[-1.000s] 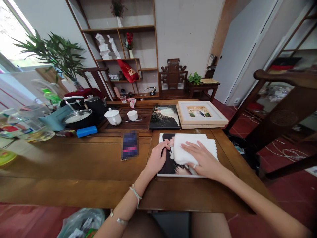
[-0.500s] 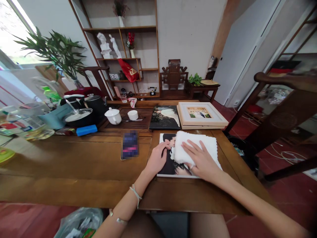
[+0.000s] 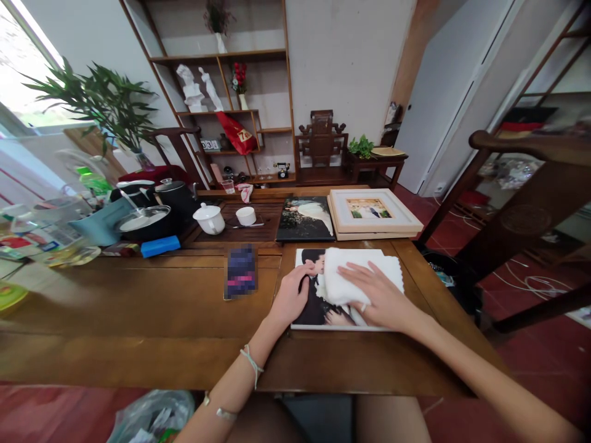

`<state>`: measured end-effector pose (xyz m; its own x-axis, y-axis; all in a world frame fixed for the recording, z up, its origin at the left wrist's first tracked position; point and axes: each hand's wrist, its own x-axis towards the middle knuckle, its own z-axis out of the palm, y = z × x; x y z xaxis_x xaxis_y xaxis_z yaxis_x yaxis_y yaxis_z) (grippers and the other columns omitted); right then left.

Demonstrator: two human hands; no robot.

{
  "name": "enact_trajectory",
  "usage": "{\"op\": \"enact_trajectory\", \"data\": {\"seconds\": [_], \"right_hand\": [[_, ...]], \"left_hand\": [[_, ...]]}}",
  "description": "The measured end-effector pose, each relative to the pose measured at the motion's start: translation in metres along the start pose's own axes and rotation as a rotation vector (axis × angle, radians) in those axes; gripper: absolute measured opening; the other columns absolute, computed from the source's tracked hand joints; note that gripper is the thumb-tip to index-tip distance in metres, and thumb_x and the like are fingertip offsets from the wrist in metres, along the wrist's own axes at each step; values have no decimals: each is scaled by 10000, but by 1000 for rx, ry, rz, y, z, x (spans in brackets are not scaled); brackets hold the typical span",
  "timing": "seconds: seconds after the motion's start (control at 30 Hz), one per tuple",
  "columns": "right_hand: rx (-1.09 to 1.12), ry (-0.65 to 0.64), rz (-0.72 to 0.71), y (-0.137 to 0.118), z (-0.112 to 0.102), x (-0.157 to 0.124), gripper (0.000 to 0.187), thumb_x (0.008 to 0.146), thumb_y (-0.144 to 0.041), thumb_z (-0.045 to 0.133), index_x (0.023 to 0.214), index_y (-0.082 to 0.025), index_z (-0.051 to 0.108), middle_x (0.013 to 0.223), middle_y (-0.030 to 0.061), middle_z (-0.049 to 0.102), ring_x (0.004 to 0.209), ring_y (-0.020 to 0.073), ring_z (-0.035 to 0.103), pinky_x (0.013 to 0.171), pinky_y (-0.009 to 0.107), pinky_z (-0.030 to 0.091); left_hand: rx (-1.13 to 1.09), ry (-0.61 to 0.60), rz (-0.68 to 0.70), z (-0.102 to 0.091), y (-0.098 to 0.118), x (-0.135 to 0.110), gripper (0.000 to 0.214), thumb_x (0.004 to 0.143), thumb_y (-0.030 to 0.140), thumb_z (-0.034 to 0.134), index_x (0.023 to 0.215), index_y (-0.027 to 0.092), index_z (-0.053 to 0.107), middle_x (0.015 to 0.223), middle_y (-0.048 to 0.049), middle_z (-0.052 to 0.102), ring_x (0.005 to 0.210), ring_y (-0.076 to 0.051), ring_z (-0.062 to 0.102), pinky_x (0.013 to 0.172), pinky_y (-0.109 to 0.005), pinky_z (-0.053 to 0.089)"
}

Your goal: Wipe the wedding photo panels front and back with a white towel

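A photo panel point(image 3: 307, 314) with a white edge lies on the table, showing a couple in dark and white clothes. My left hand point(image 3: 293, 292) rests on its left side, fingertips on the picture and thumb apart from them. Over the right part of the panel is a folded white cloth point(image 3: 337, 280) with a scalloped edge. My right hand point(image 3: 376, 292) lies on this cloth with fingers stretched out and spread, pressing it against the panel. The cloth hides much of the picture's right side.
Behind the panel lie a dark photo panel point(image 3: 302, 224) and stacked light wooden frames point(image 3: 339, 231). A blurred dark booklet-like item point(image 3: 241, 272) is left of my left hand. Farther left stand a white lidded cup point(image 3: 209, 219), a blue block point(image 3: 160, 246) and a black kettle point(image 3: 174, 198).
My right hand and the cloth have slid slightly, the cloth's far edge now a little nearer me, uncovering the panel's top edge. My left hand stays in place; the view has shifted slightly.
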<state>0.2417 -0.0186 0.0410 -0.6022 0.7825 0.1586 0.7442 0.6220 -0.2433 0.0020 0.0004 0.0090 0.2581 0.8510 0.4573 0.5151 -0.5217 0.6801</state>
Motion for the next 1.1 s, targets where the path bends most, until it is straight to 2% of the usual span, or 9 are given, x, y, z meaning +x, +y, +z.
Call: {"op": "enact_trajectory", "data": {"seconds": [0.13,0.23,0.37,0.47,0.6,0.73,0.83,0.93,1.1], "right_hand": [[-51,61,162,36,-3,16,553,898,-332,429,1426,-172,397,1472,115,420,1382,266,325,1134,555,162],[-105,79,238,40,-1,24,558,909,-356,400,1430,-157,388,1477,125,411,1385,294,310,1122,585,160],[-197,80,267,9,8,27,578,907,-343,393,1443,-128,363,1499,146,364,1398,350,249,1083,676,116],[-180,11,158,-26,14,20,604,859,-252,434,1445,-128,364,1507,140,348,1402,355,233,1083,684,105],[-100,-57,4,-68,14,-6,740,734,-141,472,1460,-117,334,1533,114,302,1422,342,179,1109,669,74],[2,-182,-51,-82,1,-34,911,581,-60,465,1475,-140,310,1538,91,287,1432,324,162,1112,671,93],[88,-250,-50,-67,-14,-46,956,552,-32,434,1479,-230,310,1525,42,317,1426,281,211,1126,633,138],[125,-262,-10,-36,-25,-48,922,581,-33,423,1462,-295,342,1506,-2,355,1416,250,249,1138,601,143],[89,-192,119,18,-25,-31,847,640,-72,432,1457,-282,356,1508,22,352,1412,270,254,1123,609,163]], "left_hand": [[2,-4,-21,-1,2,0,287,879,52,416,965,192,651,1167,-86,672,1190,-212,582,1057,-409,422],[0,-1,-21,0,1,0,290,876,47,418,964,193,653,1169,-83,672,1189,-212,583,1059,-411,420],[-1,7,-11,1,-2,0,292,874,46,420,970,192,654,1156,-84,675,1163,-209,597,1047,-402,430],[-17,15,9,2,-3,0,289,873,46,420,962,195,651,1148,-77,677,1164,-206,596,1048,-389,427],[-17,13,-14,1,-2,0,261,866,51,432,943,192,638,1179,-86,667,1149,-214,608,1028,-378,442],[-14,-4,-11,0,-1,0,273,866,41,423,958,183,637,1151,-92,674,1155,-215,601,1031,-385,438],[-14,3,-4,1,-2,0,283,869,40,417,948,190,644,1154,-83,671,1174,-209,589,1046,-389,426],[-14,4,-3,2,-4,-1,285,872,42,416,951,189,647,1158,-85,671,1159,-207,597,1041,-391,431],[-21,9,-9,1,-1,-1,289,871,40,415,946,193,647,1158,-81,672,1179,-207,586,1045,-392,426]]}}
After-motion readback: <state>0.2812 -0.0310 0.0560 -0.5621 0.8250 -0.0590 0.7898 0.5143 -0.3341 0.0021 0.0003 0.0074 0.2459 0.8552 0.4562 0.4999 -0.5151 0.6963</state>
